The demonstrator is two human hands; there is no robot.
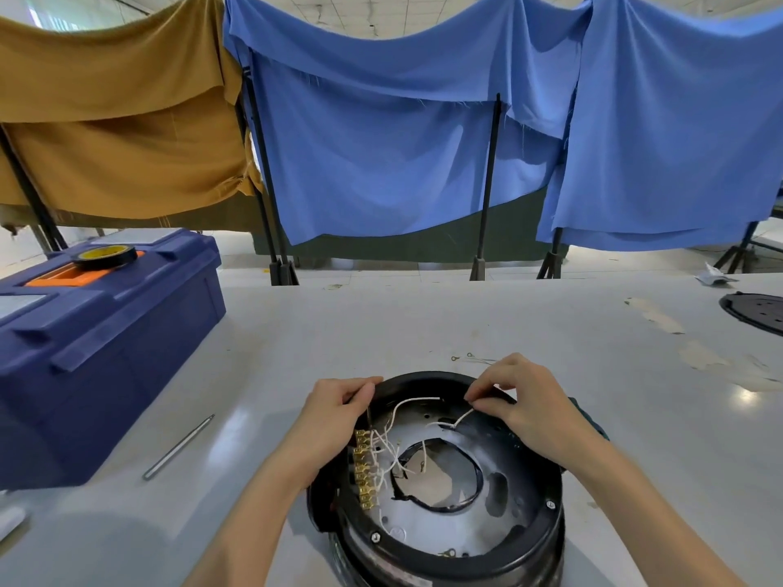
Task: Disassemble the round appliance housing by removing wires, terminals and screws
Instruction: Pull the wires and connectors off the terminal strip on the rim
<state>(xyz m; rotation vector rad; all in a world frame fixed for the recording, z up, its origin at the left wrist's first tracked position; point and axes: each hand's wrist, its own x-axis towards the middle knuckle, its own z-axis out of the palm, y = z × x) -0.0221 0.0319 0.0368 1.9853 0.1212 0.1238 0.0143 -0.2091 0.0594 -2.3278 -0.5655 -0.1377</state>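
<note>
The round black appliance housing [546, 540] sits open side up at the near edge of the table. Inside are a pale plate, a black ring, loose white wires [392, 453] and a row of brass terminals [364, 470] along the left wall. My right hand [525, 410] pinches a white wire [464, 417] at the far rim. My left hand [334, 417] grips a thin dark tool [368, 417], a screwdriver by its look, pointing down just above the terminals. Two screws [375, 537] sit in the near rim.
A blue toolbox [101, 353] with a roll of black tape [104, 256] on top stands at the left. A metal rod [180, 446] lies beside it. Two loose ring-terminal wires [470, 357] lie behind the housing. A black round cover [756, 311] lies far right. Cloth-draped stands line the back.
</note>
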